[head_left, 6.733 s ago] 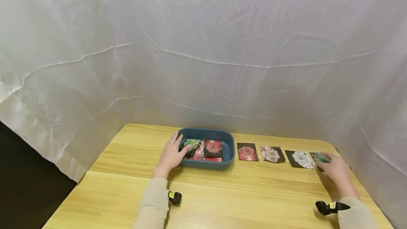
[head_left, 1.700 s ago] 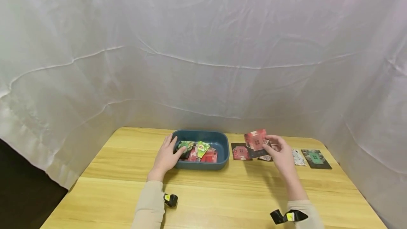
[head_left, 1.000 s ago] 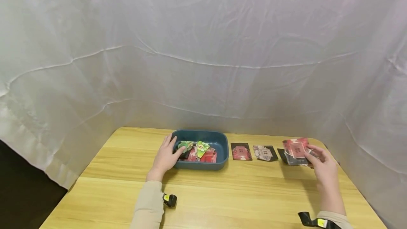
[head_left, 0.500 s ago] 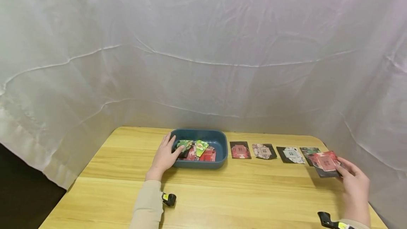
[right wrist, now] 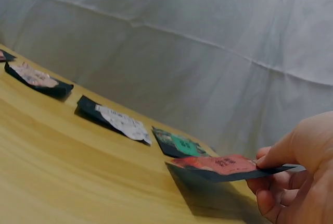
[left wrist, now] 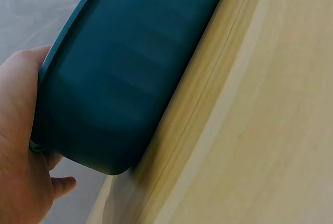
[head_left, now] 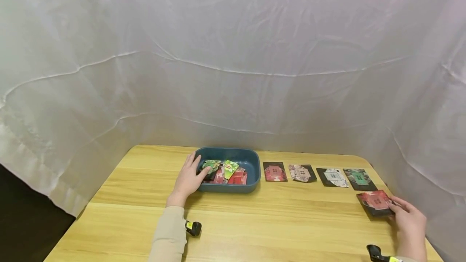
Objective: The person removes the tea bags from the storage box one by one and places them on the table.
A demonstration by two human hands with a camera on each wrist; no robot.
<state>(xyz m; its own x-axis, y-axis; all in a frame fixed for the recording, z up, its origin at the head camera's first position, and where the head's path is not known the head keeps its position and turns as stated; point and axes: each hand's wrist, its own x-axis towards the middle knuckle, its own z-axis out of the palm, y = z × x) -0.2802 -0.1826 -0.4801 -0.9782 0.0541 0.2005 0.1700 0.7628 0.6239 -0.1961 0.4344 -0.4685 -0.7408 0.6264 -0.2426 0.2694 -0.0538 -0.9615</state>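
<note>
My right hand (head_left: 411, 223) pinches a red-and-black tea bag packet (head_left: 376, 202) by its right edge. In the right wrist view the thumb lies on top of this packet (right wrist: 223, 166) and the fingers are beneath; its shadow falls on the table. Behind it lies a green-and-black packet (head_left: 360, 178). My left hand (head_left: 186, 179) grips the left end of a blue box (head_left: 256, 181), thumb over the rim and fingers outside; in the left wrist view the box wall (left wrist: 119, 83) hides part of the fingers. Inside are several packets, including a bright green one (head_left: 230, 169).
Left of the green-and-black packet, a row holds a white-and-black packet (head_left: 333, 177), a beige-and-black packet (head_left: 303, 173) and a red-and-black packet (head_left: 275, 172). The wooden table (head_left: 269, 229) meets a pale curtain (head_left: 233, 92) at its back and right.
My right hand has carried the red-and-black packet rightward past the row, then lowered it in front of the green-and-black one, which it earlier laid down. The left hand stays at the box.
</note>
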